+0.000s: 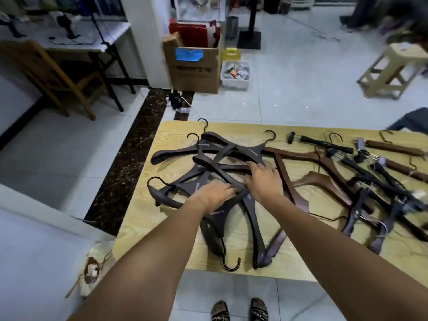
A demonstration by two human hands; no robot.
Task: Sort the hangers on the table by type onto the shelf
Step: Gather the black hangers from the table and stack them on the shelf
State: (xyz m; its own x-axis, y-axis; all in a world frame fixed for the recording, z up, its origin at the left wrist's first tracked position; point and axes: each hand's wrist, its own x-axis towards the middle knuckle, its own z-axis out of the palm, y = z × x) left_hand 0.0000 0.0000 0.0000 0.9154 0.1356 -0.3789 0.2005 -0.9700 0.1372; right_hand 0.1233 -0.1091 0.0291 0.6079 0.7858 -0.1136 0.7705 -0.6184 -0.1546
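Observation:
A heap of several dark brown coat hangers [208, 156] with black hooks lies tangled on the left half of the light wooden table [143, 212]. My left hand [213, 193] grips one of these dark hangers near the heap's middle, fingers curled round its arm. Just to its right, my right hand [264, 179] rests on the same heap, its fingers reaching over a dark hanger arm. Two lighter reddish-brown wooden hangers [324, 179] lie in the table's middle. Black clip hangers [382, 186] and brown bar hangers [393, 148] are piled at the right. No shelf is in view.
A cardboard box [194, 70] and a white bin [235, 76] stand on the floor beyond the table. A wooden chair [48, 72] and a desk are at the far left, a beige stool [391, 70] at the far right. My sandalled feet [239, 311] stand at the table's near edge.

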